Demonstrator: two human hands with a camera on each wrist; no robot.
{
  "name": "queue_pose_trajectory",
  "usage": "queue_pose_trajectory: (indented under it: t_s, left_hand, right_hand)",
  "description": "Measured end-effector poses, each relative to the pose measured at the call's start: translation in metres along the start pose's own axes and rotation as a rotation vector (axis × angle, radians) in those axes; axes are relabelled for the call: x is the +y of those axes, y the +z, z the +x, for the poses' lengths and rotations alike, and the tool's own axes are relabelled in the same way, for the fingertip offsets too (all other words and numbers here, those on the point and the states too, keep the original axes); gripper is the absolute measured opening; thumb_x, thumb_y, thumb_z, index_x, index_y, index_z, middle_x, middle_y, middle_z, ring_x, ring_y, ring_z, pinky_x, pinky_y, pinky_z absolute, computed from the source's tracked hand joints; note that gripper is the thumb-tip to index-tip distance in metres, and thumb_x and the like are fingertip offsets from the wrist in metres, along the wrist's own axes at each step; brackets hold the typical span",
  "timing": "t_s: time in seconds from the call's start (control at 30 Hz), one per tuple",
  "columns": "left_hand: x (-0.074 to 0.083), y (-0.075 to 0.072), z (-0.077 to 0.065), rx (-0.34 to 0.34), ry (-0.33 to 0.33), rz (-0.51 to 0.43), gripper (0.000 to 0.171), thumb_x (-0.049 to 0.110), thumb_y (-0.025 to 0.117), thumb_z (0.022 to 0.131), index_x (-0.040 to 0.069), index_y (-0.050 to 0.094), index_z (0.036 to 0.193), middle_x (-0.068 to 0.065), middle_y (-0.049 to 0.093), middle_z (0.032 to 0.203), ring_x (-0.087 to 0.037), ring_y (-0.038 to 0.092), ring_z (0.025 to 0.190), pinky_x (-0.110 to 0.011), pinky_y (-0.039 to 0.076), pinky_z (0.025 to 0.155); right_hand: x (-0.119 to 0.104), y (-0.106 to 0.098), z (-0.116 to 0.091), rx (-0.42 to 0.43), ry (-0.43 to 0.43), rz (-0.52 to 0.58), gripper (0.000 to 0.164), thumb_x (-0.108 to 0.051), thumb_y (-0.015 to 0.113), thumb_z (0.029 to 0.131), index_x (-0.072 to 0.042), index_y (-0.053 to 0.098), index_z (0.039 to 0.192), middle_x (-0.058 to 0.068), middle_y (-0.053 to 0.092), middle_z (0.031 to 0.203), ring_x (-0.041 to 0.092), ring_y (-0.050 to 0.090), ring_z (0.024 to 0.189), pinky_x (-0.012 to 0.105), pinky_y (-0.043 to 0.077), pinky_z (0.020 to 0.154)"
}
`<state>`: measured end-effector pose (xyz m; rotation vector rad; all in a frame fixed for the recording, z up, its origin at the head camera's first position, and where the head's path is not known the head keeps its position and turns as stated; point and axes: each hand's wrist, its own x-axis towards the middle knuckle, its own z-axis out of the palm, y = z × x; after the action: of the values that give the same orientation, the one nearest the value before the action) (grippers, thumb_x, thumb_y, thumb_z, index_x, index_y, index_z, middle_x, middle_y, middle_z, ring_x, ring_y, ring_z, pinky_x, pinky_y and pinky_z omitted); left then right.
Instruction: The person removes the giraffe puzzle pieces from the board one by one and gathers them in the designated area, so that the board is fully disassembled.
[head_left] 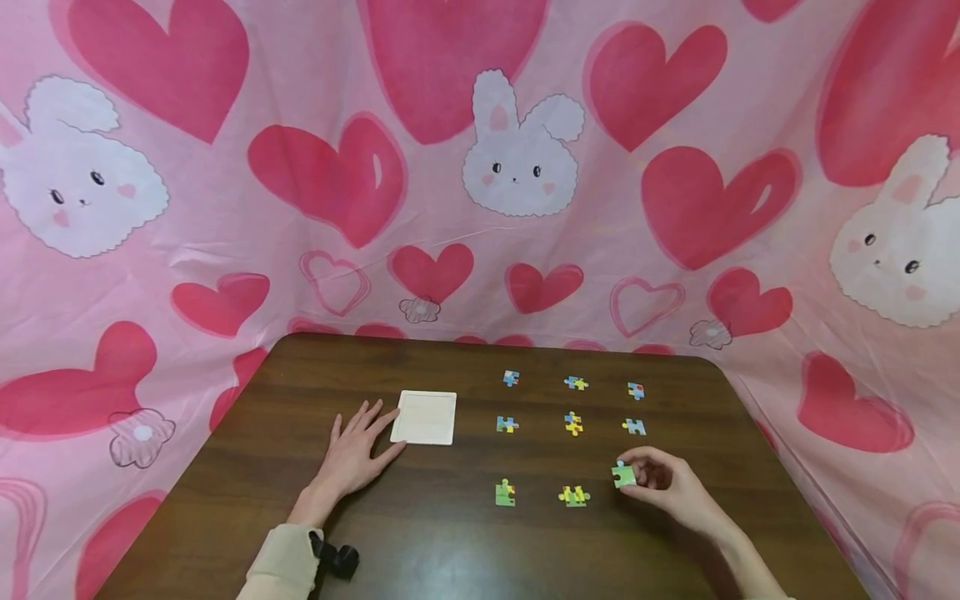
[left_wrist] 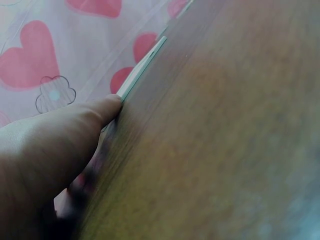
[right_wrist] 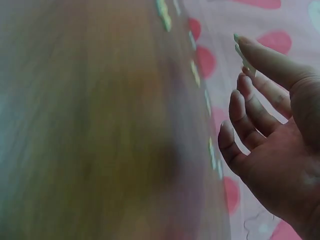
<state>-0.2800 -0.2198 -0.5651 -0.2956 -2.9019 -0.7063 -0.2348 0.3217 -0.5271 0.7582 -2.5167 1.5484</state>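
A green jigsaw puzzle piece point(head_left: 623, 475) is pinched between the thumb and index finger of my right hand point(head_left: 671, 487), at the right of the table. In the right wrist view, that hand point(right_wrist: 272, 105) holds the piece point(right_wrist: 245, 57) above the tabletop, its other fingers loosely bent. My left hand point(head_left: 352, 454) lies spread on the table with fingertips and thumb at the left edge of a square white puzzle tray point(head_left: 424, 418). The left wrist view has the left thumb point(left_wrist: 107, 107) touching the tray's edge point(left_wrist: 142, 70).
Several loose puzzle pieces lie in rows right of the tray, among them a yellow-green piece point(head_left: 574, 497), a green one point(head_left: 505, 493) and a blue one point(head_left: 634, 427). The brown wooden table point(head_left: 420, 533) meets a pink heart-patterned cloth point(head_left: 442, 217) behind and at both sides.
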Motion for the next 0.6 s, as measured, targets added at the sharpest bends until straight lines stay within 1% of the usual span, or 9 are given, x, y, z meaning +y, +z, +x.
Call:
queue_pose_trajectory:
  t_s: [0.07,0.1,0.17,0.23,0.3,0.4,0.47,0.53,0.6]
  left_hand:
    - [0.0,0.0,0.0,-0.002,-0.001,0.001,0.07,0.053,0.072,0.102,0.018,0.058,0.161,-0.022,0.043,0.175,-0.049,0.029,0.167,-0.083,0.009,0.129]
    - [-0.001,-0.001,0.0,-0.001,-0.001,0.001,0.07,0.053,0.072,0.102,0.018,0.058,0.161,-0.022,0.043,0.174,-0.049,0.029,0.167,-0.083,0.009,0.129]
    - [-0.001,-0.001,0.0,0.004,-0.001,0.002,0.07,0.053,0.072,0.102,0.018,0.058,0.161,-0.021,0.043,0.174,-0.049,0.03,0.167,-0.083,0.009,0.129]
    - [-0.001,-0.001,0.0,0.01,0.0,0.005,0.07,0.053,0.072,0.102,0.018,0.058,0.161,-0.021,0.044,0.174,-0.048,0.03,0.167,-0.083,0.009,0.129]
    - [-0.001,-0.001,0.0,0.013,0.001,0.008,0.069,0.053,0.072,0.102,0.018,0.058,0.161,-0.021,0.044,0.174,-0.048,0.03,0.167,-0.083,0.01,0.129]
    - [0.0,-0.001,0.0,0.008,0.001,0.01,0.07,0.053,0.072,0.102,0.018,0.058,0.161,-0.021,0.043,0.174,-0.049,0.03,0.167,-0.083,0.009,0.129]
    - [0.0,-0.001,0.0,0.004,0.0,0.007,0.07,0.053,0.072,0.102,0.018,0.058,0.161,-0.022,0.043,0.175,-0.049,0.03,0.167,-0.083,0.009,0.129]
    - [0.001,-0.001,0.0,0.001,-0.001,0.005,0.07,0.053,0.072,0.102,0.018,0.058,0.161,-0.022,0.043,0.175,-0.049,0.03,0.167,-0.083,0.009,0.129]
    - [0.001,0.0,0.0,0.003,0.0,0.005,0.07,0.052,0.072,0.102,0.018,0.058,0.161,-0.022,0.043,0.174,-0.049,0.03,0.167,-0.083,0.009,0.129]
  right_hand:
    - [0.002,-0.006,-0.008,0.023,-0.014,-0.053,0.034,0.007,0.088,0.086,-0.001,0.074,0.116,0.004,0.068,0.09,0.007,0.063,0.078,0.025,0.052,0.063]
    - [0.004,-0.008,-0.011,0.038,-0.028,-0.088,0.035,0.007,0.089,0.084,-0.002,0.074,0.115,0.003,0.07,0.093,0.006,0.064,0.082,0.022,0.053,0.068]
    - [0.007,-0.012,-0.018,0.073,-0.053,-0.151,0.039,0.007,0.092,0.08,-0.003,0.075,0.114,0.004,0.073,0.101,0.002,0.066,0.092,0.017,0.053,0.078]
    - [0.011,-0.014,-0.023,0.114,-0.075,-0.21,0.042,0.006,0.094,0.077,-0.006,0.076,0.113,0.004,0.075,0.112,-0.003,0.065,0.106,0.01,0.048,0.091]
    - [0.015,-0.014,-0.027,0.15,-0.08,-0.252,0.044,0.005,0.096,0.074,-0.009,0.077,0.112,-0.001,0.074,0.124,-0.011,0.059,0.119,0.004,0.039,0.102]
    - [0.022,-0.012,-0.034,0.168,-0.067,-0.273,0.045,0.003,0.096,0.074,-0.013,0.077,0.112,-0.012,0.068,0.14,-0.021,0.044,0.138,-0.001,0.026,0.109]
    - [0.026,-0.01,-0.038,0.163,-0.058,-0.28,0.045,0.002,0.096,0.075,-0.015,0.077,0.113,-0.019,0.064,0.145,-0.025,0.033,0.144,-0.002,0.022,0.111]
    - [0.029,-0.008,-0.04,0.154,-0.053,-0.281,0.045,0.001,0.095,0.076,-0.016,0.077,0.114,-0.02,0.062,0.149,-0.028,0.027,0.146,-0.002,0.019,0.112]
    - [0.032,-0.007,-0.042,0.152,-0.051,-0.284,0.045,0.0,0.095,0.077,-0.016,0.077,0.115,-0.017,0.063,0.15,-0.028,0.024,0.147,-0.003,0.018,0.113]
